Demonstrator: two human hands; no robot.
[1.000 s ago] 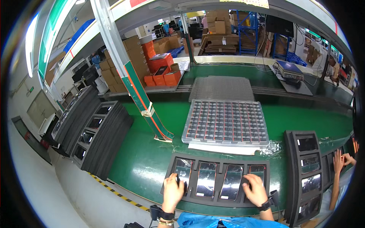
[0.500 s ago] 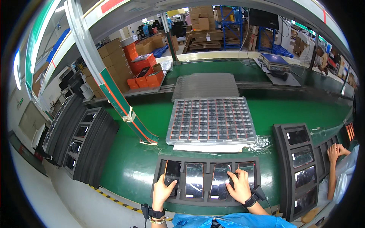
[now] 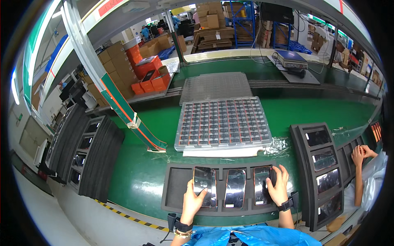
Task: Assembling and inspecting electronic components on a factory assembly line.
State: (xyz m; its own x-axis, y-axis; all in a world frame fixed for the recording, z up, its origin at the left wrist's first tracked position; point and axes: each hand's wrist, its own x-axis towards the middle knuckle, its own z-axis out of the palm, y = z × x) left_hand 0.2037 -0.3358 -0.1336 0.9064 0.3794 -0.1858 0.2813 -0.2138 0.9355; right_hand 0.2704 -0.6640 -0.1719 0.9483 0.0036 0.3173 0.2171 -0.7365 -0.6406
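A black foam tray [image 3: 175, 189] lies in front of me on the green bench, with its leftmost slot bare. My left hand [image 3: 193, 201] is closed on a dark-screened phone [image 3: 202, 180], held tilted over the second slot. It mostly covers another phone [image 3: 214, 192] lying there. A third phone [image 3: 235, 188] rests in the slot beside it. At the right end of the tray, my right hand [image 3: 278, 190] has its fingers apart by the tray's edge, its thumb touching the rightmost phone [image 3: 261, 186]. That phone sits in its slot.
Beyond the tray stands a clear compartment tray [image 3: 223, 123] of small orange-edged parts. Stacked foam trays with phones stand at the left [image 3: 102, 156] and right [image 3: 305, 176]. Another person's hands [image 3: 361, 152] rest at far right. A green post [image 3: 123, 110] rises at left.
My left hand has lifted the phone out of the leftmost slot and moved it right over the second. My right hand has moved right, off the third phone to the rightmost one.
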